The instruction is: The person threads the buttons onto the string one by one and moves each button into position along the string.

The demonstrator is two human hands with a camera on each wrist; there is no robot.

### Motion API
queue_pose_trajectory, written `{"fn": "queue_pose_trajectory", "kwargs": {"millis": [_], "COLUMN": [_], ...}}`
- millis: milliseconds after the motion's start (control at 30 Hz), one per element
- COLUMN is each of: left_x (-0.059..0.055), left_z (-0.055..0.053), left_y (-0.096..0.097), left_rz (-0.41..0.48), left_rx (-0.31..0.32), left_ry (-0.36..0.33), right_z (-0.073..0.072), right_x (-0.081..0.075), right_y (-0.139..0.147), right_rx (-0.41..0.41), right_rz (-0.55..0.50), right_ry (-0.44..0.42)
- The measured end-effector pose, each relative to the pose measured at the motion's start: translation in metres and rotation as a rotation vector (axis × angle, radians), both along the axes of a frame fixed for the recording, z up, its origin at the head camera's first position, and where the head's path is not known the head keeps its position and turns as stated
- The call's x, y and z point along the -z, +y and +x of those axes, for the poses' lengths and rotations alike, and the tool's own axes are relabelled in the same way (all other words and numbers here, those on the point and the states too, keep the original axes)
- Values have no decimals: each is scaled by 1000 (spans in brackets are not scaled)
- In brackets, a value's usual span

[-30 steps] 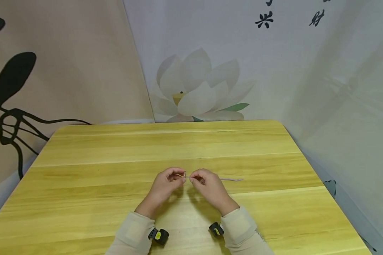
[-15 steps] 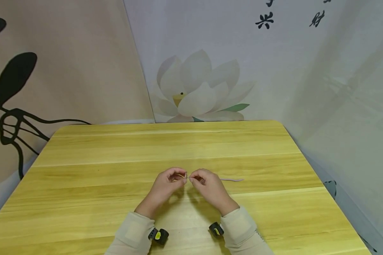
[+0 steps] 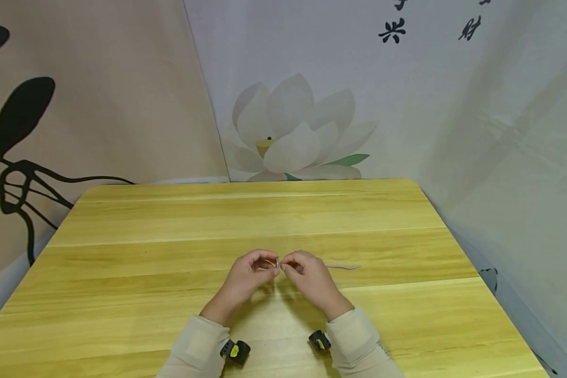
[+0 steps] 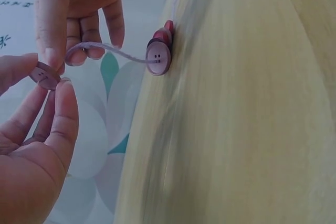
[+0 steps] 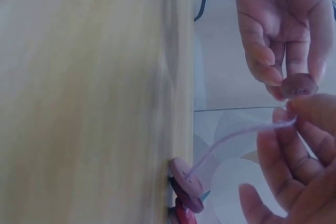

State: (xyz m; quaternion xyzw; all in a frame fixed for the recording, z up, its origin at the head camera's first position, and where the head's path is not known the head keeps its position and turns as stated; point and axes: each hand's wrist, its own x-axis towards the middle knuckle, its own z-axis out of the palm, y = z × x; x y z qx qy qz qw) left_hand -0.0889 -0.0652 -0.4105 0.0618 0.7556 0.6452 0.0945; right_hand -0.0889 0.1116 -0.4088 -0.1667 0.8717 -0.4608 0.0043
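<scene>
My left hand [image 3: 247,271] pinches a mauve four-hole button [image 4: 46,76] by its edges between thumb and fingers. Close beside it, my right hand [image 3: 311,276] pinches the end of a pale purple string [image 5: 247,130], its fingertips right at the button's face. From there the string droops to a threaded mauve button [image 4: 158,59], with red and darker buttons [image 4: 164,36] stacked behind it at the tabletop. In the head view these threaded buttons are hidden behind the right hand, and only the string's tail [image 3: 344,266] shows to its right.
The wooden table [image 3: 170,220] spreads around both hands. A pale curtain [image 3: 406,105] with a printed lotus hangs beyond its far edge. Black wrist cameras [image 3: 236,352] sit on both sleeves, close to the tabletop.
My left hand has shifted slightly right with the button, narrowing the gap to my right hand. The right hand and the string's tail stay almost where they were.
</scene>
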Motion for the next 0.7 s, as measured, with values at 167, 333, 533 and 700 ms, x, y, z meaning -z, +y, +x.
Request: {"fn": "queue_pose_trajectory", "kwargs": {"millis": [167, 333, 533, 700], "left_x": [0, 1, 1, 1], "left_z": [1, 1, 2, 3], "left_y": [1, 1, 1, 1], "left_rz": [-1, -3, 0, -4], "left_rx": [7, 27, 37, 40], "left_ry": [8, 2, 16, 26], "right_z": [0, 0, 0, 0], "right_x": [0, 1, 1, 1], "right_y": [0, -1, -1, -1], "right_rx": [2, 0, 7, 17], "right_rz": [5, 13, 17, -2], "right_ry": [2, 11, 9, -22]}}
